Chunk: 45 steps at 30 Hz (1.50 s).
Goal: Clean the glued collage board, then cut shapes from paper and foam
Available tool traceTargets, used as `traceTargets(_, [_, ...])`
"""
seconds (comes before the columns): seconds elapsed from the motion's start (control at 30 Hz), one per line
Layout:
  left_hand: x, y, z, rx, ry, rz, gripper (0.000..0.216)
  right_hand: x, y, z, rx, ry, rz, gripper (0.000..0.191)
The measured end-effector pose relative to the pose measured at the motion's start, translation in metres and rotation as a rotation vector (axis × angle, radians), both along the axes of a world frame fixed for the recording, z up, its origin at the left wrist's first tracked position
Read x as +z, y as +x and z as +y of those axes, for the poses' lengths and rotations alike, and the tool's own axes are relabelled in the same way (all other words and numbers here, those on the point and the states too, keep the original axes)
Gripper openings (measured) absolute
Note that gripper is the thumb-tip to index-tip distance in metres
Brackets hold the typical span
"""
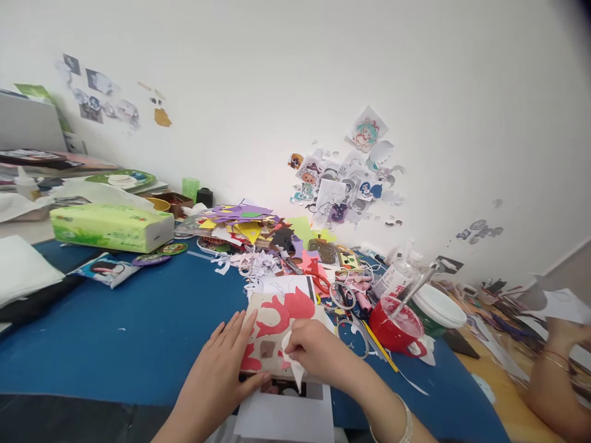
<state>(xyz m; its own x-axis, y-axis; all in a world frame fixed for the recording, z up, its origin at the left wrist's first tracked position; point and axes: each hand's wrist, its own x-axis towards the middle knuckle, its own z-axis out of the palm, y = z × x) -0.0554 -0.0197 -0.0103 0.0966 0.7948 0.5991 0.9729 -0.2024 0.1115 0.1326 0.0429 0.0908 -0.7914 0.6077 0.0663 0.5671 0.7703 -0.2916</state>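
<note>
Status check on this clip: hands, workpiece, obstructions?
Left hand flat, pinning card. Right hand pinching white scrap on it. Red cup close right; paper clutter behind.

Card (276, 335): matt beige board with red paper shapes. Scrap (294, 366) in right hand (316, 351): thin white paper, crumpled. Counter (138, 332): smooth matt blue cover. Tissue pack (111, 226): glossy green plastic wrap. Cup (392, 329): glossy red. Bracelet (407, 423): shiny metal.
</note>
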Motion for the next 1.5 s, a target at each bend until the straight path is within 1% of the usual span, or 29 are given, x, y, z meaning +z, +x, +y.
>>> traceTargets(0.07, [-0.001, -0.001, 0.0, -0.002, 0.006, 0.001, 0.088, 0.015, 0.003, 0.002, -0.061, 0.086, 0.047, 0.025])
traceTargets(0.13, [-0.002, -0.001, 0.0, -0.005, 0.018, 0.006, 0.09, 0.023, 0.003, 0.0, -0.13, 0.21, 0.07, 0.026])
traceTargets(0.17, [-0.002, -0.002, 0.0, -0.006, 0.026, 0.011, 0.091, 0.023, 0.001, -0.003, -0.132, 0.257, 0.059, 0.026])
traceTargets(0.23, [-0.003, -0.002, 0.0, -0.005, 0.033, 0.015, 0.092, 0.012, -0.003, -0.011, -0.061, 0.299, -0.002, 0.022])
traceTargets(0.3, [-0.003, -0.002, 0.0, -0.004, 0.027, 0.013, 0.092, -0.006, -0.008, -0.019, 0.016, 0.274, -0.075, 0.015])
traceTargets(0.37, [-0.002, -0.001, 0.0, -0.005, 0.012, 0.003, 0.092, -0.021, -0.011, -0.024, 0.025, 0.242, -0.115, 0.008])
traceTargets(0.4, [-0.001, 0.0, 0.0, -0.005, 0.002, -0.001, 0.092, -0.024, -0.012, -0.025, 0.025, 0.238, -0.13, 0.007])
traceTargets(0.47, [0.001, 0.0, -0.002, -0.003, -0.018, -0.006, 0.092, -0.022, -0.01, -0.024, 0.058, 0.237, -0.135, 0.012])
traceTargets(0.53, [0.003, 0.001, -0.003, -0.004, -0.029, -0.011, 0.09, -0.012, -0.008, -0.021, 0.069, 0.227, -0.086, 0.02])
traceTargets(0.6, [0.004, 0.001, -0.003, -0.009, -0.025, -0.01, 0.089, -0.003, -0.007, -0.02, -0.009, 0.225, 0.0, 0.025])
traceTargets(0.63, [0.003, 0.001, -0.003, -0.008, -0.019, -0.007, 0.089, -0.002, -0.008, -0.02, -0.042, 0.227, 0.025, 0.025])
traceTargets(0.7, [0.002, 0.0, -0.002, -0.005, -0.004, 0.003, 0.091, -0.009, -0.011, -0.024, -0.053, 0.212, 0.016, 0.022])
traceTargets(0.73, [0.0, 0.0, -0.002, -0.004, 0.004, 0.008, 0.092, -0.016, -0.014, -0.026, -0.036, 0.19, -0.004, 0.019])
traceTargets(0.8, [-0.002, 0.0, 0.0, -0.005, 0.019, 0.013, 0.092, -0.03, -0.017, -0.029, -0.047, 0.143, -0.008, 0.016])
traceTargets(0.87, [-0.004, 0.0, 0.001, -0.006, 0.026, 0.012, 0.091, -0.034, -0.018, -0.033, -0.046, 0.111, 0.044, 0.016])
traceTargets(0.93, [-0.005, 0.0, 0.001, -0.002, 0.025, 0.01, 0.091, -0.024, -0.013, -0.037, -0.048, 0.148, 0.181, 0.02])
traceTargets(1.0, [-0.006, 0.0, 0.001, 0.003, 0.018, 0.017, 0.09, -0.002, -0.002, -0.043, -0.101, 0.252, 0.395, 0.024])
traceTargets(1.07, [-0.006, -0.001, 0.001, 0.012, 0.013, 0.027, 0.089, 0.02, 0.014, -0.049, -0.15, 0.339, 0.572, 0.021])
traceTargets(1.13, [-0.006, -0.001, 0.001, 0.019, 0.013, 0.031, 0.089, 0.034, 0.03, -0.051, -0.209, 0.423, 0.637, 0.018])
traceTargets(1.17, [-0.006, -0.001, 0.001, 0.019, 0.018, 0.032, 0.088, 0.036, 0.038, -0.05, -0.236, 0.451, 0.643, 0.017])
traceTargets(1.2, [-0.007, -0.002, 0.002, 0.018, 0.025, 0.034, 0.088, 0.034, 0.045, -0.047, -0.254, 0.462, 0.634, 0.016])
traceTargets(1.27, [-0.009, -0.003, 0.003, 0.016, 0.044, 0.039, 0.088, 0.021, 0.054, -0.041, -0.252, 0.445, 0.594, 0.017])
traceTargets(1.33, [-0.011, -0.003, 0.004, 0.015, 0.059, 0.043, 0.089, 0.0, 0.057, -0.034, -0.215, 0.39, 0.523, 0.018])
traceTargets(1.43, [-0.013, -0.003, 0.005, 0.017, 0.059, 0.033, 0.089, -0.034, 0.052, -0.028, -0.174, 0.293, 0.389, 0.022])
traceTargets(1.5, [-0.013, -0.003, 0.005, 0.013, 0.06, 0.034, 0.089, -0.051, 0.047, -0.026, -0.157, 0.288, 0.324, 0.023])
